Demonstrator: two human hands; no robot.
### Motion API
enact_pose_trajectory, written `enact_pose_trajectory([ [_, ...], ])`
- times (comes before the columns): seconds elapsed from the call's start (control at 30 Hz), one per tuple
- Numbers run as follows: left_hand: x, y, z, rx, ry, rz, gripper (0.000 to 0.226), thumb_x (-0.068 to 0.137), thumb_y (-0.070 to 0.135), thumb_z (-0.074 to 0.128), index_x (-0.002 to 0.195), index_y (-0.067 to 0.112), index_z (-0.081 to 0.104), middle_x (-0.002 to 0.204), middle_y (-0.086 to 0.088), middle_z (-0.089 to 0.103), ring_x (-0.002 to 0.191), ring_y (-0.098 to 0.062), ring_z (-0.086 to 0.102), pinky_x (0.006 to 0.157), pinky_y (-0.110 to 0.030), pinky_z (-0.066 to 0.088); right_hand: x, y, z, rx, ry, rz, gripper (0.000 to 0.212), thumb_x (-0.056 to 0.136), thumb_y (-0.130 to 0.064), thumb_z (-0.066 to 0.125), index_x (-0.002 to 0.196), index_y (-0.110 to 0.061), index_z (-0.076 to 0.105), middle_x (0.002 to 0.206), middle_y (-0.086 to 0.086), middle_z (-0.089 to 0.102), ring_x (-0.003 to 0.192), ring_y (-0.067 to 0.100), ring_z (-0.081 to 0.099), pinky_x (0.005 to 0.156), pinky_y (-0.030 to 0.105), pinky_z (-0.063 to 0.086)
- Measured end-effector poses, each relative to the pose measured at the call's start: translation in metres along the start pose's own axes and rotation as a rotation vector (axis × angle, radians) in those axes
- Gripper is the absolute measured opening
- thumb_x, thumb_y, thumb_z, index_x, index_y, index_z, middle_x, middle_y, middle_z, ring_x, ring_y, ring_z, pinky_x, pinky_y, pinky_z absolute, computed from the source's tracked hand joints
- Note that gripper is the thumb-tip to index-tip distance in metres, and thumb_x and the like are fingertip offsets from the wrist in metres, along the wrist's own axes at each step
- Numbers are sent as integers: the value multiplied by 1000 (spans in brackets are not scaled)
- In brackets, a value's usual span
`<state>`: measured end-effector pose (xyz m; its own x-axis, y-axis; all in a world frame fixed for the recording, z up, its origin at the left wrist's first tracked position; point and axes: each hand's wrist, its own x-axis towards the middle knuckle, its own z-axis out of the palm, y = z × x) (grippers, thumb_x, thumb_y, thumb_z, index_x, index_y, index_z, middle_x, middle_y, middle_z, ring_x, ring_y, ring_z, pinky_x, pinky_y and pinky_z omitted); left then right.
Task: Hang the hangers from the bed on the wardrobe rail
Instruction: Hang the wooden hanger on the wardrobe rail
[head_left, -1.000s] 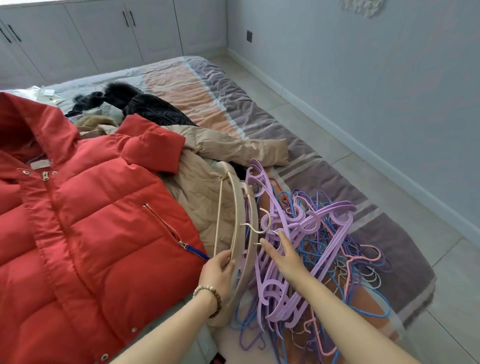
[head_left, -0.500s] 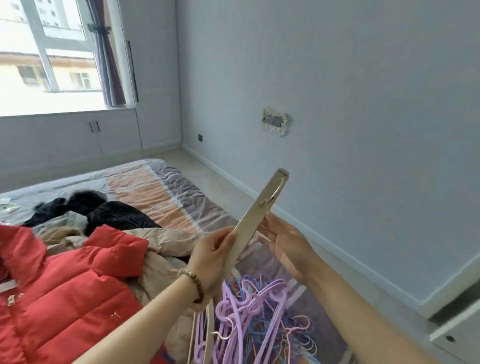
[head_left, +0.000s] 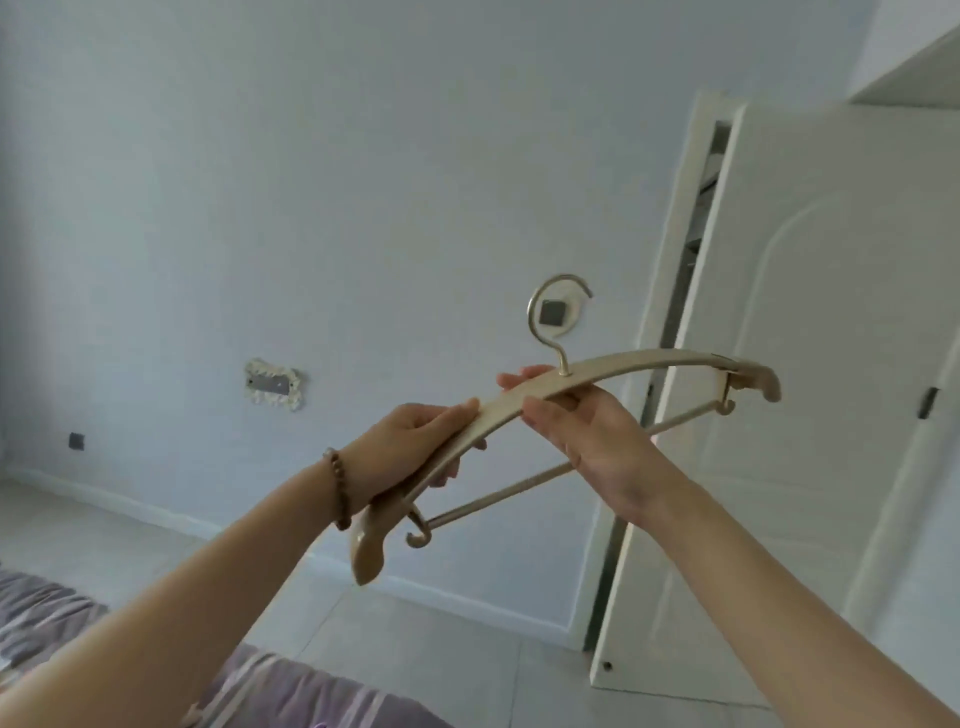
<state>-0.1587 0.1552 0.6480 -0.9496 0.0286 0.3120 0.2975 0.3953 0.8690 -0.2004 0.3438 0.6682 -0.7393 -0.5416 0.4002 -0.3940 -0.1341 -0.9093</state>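
The curved beige hanger (head_left: 623, 362) with 1 metal hook (head_left: 563, 358) is in the air just left of the white door (head_left: 831, 364). Its long axis slants from low left up toward the door, hook pointing upward. The left hand (head_left: 410, 447) grips its lower arm, fingers curled round it. The right hand (head_left: 587, 431) pinches the middle beneath the hook. The hanger's high end crosses the door's open edge.

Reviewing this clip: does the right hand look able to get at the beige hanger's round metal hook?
Probably yes. The right hand grips the beige curved hanger right beside its round metal hook, with only open air between them; the left hand holds the lower end.
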Motion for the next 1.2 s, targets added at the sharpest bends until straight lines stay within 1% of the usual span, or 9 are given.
enact_pose_trajectory([
  [0.13,25,59,37,-6,-233,171,45,81,53,42,98,21,69,71,6,69,72,-6,66,72,-18,53,-52,-59,-51,-114,307,-91,24,80,-18,65,102,-11,57,107,0,72,103,-1,63,93,16,44],
  [0.23,38,97,74,-20,-320,293,43,75,50,51,104,22,67,80,7,72,77,-5,67,60,-14,51,-93,-98,-84,-167,528,-145,23,71,-27,72,89,-17,61,104,4,73,102,5,65,104,28,41],
  [0.37,46,145,133,-71,-419,426,29,88,36,50,106,20,66,80,5,70,74,-8,65,45,-9,44,-145,-137,-117,-232,744,-143,49,63,-36,74,102,-10,62,102,4,72,104,14,66,105,36,43],
  [0.47,48,179,177,-118,-512,494,29,90,35,48,106,20,66,82,2,69,74,-11,64,44,-9,42,-186,-162,-139,-252,872,-145,31,76,-23,70,102,-8,61,106,8,71,103,15,67,101,34,47],
  [0.53,48,201,205,-129,-575,546,36,83,46,48,104,24,67,82,3,70,75,-11,66,51,-12,47,-214,-178,-150,-287,943,-154,20,80,-20,68,97,-11,61,108,11,70,103,15,67,99,32,48],
  [0.67,43,240,259,-194,-667,632,41,81,54,49,103,25,67,83,2,71,74,-12,67,60,-20,54,-262,-205,-171,-359,1079,-210,25,80,-22,69,100,-12,59,105,8,72,98,14,69,93,31,51],
  [0.83,27,286,336,-302,-751,651,30,85,40,52,100,20,68,82,3,70,70,-12,65,43,-9,42,-320,-230,-216,-420,1201,-230,44,81,-25,68,118,-5,56,110,7,70,98,12,69,92,29,52],
  [1.03,16,336,443,-428,-759,675,22,85,29,62,106,23,67,101,0,69,79,-16,70,75,-29,56,-397,-246,-302,-489,1320,-204,42,85,-32,62,115,-3,59,107,0,72,98,10,69,91,26,51],
  [1.2,5,380,530,-484,-739,669,23,86,22,62,109,18,65,97,-6,69,81,-23,68,70,-24,52,-453,-260,-387,-493,1377,-160,45,89,-34,59,119,-1,55,99,0,71,96,11,69,93,28,50],
])
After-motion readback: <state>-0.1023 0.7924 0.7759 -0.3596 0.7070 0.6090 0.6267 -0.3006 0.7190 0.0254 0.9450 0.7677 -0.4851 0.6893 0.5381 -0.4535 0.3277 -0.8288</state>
